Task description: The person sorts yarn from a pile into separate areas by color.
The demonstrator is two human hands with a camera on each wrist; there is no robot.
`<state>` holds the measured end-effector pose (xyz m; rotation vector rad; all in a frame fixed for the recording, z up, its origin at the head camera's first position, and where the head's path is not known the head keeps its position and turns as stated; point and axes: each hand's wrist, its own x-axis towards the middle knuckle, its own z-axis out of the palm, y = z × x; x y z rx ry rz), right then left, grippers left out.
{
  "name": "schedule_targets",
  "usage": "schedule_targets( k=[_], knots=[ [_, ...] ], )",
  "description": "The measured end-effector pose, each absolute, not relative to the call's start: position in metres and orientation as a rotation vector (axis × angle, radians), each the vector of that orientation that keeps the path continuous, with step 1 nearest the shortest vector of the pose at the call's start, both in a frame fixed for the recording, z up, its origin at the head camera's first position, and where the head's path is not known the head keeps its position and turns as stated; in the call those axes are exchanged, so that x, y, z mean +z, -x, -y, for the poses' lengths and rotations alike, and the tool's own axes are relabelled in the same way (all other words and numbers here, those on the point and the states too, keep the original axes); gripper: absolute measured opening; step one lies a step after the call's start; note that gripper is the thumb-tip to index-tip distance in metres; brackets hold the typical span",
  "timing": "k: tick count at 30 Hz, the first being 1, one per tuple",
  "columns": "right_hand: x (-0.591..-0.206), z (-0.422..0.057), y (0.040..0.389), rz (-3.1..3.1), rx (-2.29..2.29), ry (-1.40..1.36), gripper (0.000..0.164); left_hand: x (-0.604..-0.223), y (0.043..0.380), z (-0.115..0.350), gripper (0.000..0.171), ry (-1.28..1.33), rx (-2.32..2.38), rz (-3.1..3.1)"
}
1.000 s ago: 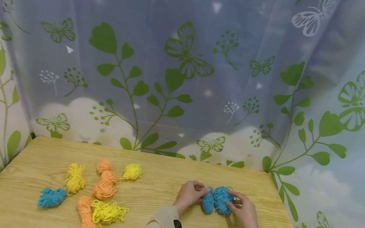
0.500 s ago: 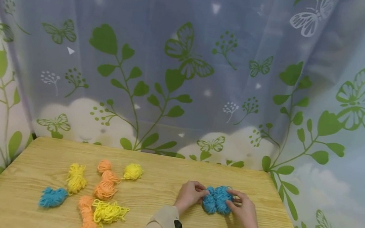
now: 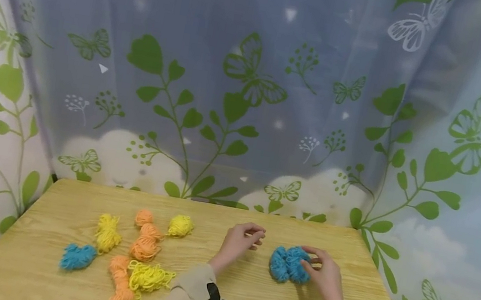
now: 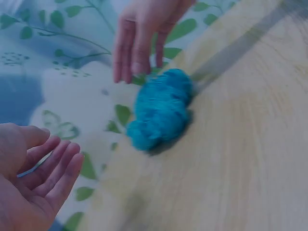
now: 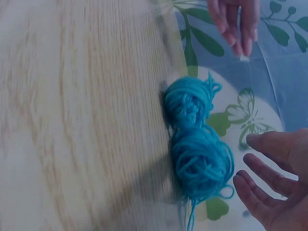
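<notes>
Two blue yarn bundles (image 3: 290, 264) lie side by side, touching, on the right part of the wooden table. In the right wrist view, one yarn bundle (image 5: 202, 161) shows loose loops and a trailing strand; the smaller one sits against it. My right hand (image 3: 326, 278) is just right of the bundles, fingers spread and relaxed; the right wrist view shows a small gap between fingertips (image 5: 239, 179) and yarn. My left hand (image 3: 240, 244) hovers left of the bundles, apart from them, with its fingers loosely bent and nothing held.
On the table's left lie orange yarn bundles (image 3: 147, 242), yellow ones (image 3: 150, 277), and another blue yarn bundle (image 3: 78, 256). Some orange and yellow bundles touch. A patterned curtain (image 3: 243, 134) stands behind the table and along both sides.
The two blue bundles have come together, the left one pushed against the right one. My left hand has let go and moved away to the left. My right hand has stayed nearly in place.
</notes>
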<state>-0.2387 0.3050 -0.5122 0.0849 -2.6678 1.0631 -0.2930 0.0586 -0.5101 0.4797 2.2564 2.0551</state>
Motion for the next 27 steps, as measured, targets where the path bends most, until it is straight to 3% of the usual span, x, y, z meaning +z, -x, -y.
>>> schedule_targets(
  k=[13, 27],
  knots=[
    [-0.515, -0.289, 0.239, 2.692, 1.000, -0.191, 0.033, -0.465, 0.289, 0.033, 0.031, -0.551, 2.095, -2.285],
    [-0.521, -0.283, 0.237, 2.738, 0.924, -0.242, 0.035, -0.446, 0.275, 0.100, 0.035, -0.484, 2.131, -2.341]
  ],
)
